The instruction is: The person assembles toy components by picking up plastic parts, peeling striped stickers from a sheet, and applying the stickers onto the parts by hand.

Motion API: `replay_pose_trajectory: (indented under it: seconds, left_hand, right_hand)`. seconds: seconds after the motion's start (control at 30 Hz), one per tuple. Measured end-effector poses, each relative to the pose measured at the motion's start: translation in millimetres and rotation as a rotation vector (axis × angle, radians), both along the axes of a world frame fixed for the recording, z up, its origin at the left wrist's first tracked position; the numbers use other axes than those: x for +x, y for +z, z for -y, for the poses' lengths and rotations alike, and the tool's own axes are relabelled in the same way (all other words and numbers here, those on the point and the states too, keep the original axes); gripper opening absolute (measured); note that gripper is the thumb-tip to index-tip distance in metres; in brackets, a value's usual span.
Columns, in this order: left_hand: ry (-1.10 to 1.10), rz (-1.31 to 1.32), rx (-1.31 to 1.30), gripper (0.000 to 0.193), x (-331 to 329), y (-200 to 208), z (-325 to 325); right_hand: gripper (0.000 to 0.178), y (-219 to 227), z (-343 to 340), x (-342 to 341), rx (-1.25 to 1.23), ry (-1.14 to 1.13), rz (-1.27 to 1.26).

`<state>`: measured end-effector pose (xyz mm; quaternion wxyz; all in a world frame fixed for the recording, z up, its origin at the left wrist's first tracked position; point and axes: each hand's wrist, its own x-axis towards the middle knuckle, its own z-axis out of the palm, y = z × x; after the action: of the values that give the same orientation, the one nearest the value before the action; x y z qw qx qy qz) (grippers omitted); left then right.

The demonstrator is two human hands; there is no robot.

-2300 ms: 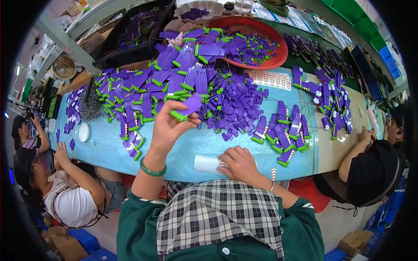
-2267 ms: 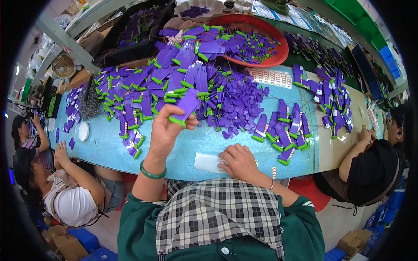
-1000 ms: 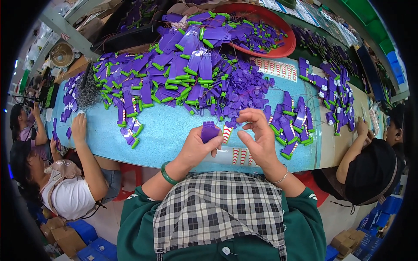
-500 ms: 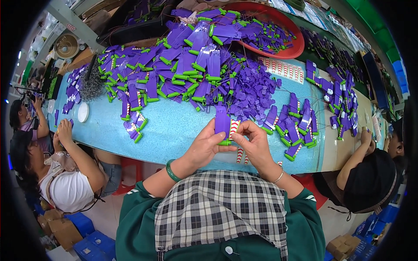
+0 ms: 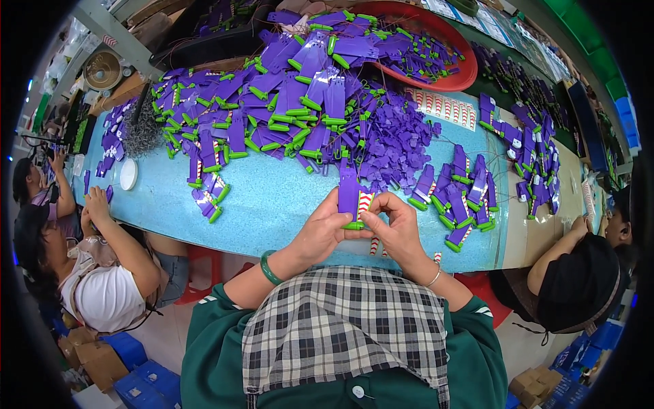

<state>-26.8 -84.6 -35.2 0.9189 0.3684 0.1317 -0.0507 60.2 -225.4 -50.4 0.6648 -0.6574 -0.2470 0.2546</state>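
Nearest the person, the left hand grips a purple toy piece above the blue table. The right hand pinches a striped sticker against it. At 2 o'clock lie finished pieces; at 12 o'clock, a large pile seemingly remains.

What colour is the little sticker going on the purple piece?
Red and white stripes; the sticker shows in the head view.
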Motion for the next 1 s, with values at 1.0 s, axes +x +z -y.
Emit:
replay_pose_trajectory:
  seconds: [1.0]
  left_hand:
    - [-0.178,0.105,-0.103,0.035,-3.9,-11.5,5.1]
  right_hand:
    - [0.063,7.1,-1.4,1.3,-0.074,0.120,0.220]
